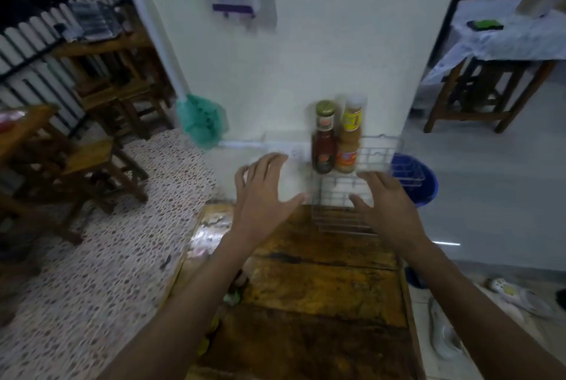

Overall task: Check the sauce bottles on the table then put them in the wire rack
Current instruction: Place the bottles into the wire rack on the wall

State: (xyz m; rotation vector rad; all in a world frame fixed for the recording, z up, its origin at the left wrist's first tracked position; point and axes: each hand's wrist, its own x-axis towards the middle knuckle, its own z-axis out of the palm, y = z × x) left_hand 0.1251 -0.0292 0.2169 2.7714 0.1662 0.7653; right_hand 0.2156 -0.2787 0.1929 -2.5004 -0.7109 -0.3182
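Wooden planks, dark and stained, make up the counter [321, 281] under my arms, and it runs up to the white wall. At its far end sits the wire rack [379, 152], its near side lying low across the wood and its basket part rising by the wall. Both sauce bottles already stand at the rack's left end, though blur keeps me from saying whether they are fully inside the wires or just against them: the dark red bottle [323, 146] with the gold cap, and touching it on the right the orange bottle [347, 143] with the yellow label.

My left hand [263, 195] hangs spread beside the red bottle, fingers apart, gripping nothing. My right hand [386, 205] hovers over the rack's front wires, its grip likewise wide and empty (its fingertips may brush the wire; I cannot tell).

I judge the step in hand is settling or checking the pair. To do it well I would take one bottle at a time by the body, below the neck, steady the light rack with the other hand, turn the label toward me, then seat the bottle upright so neither knocks its neighbour.
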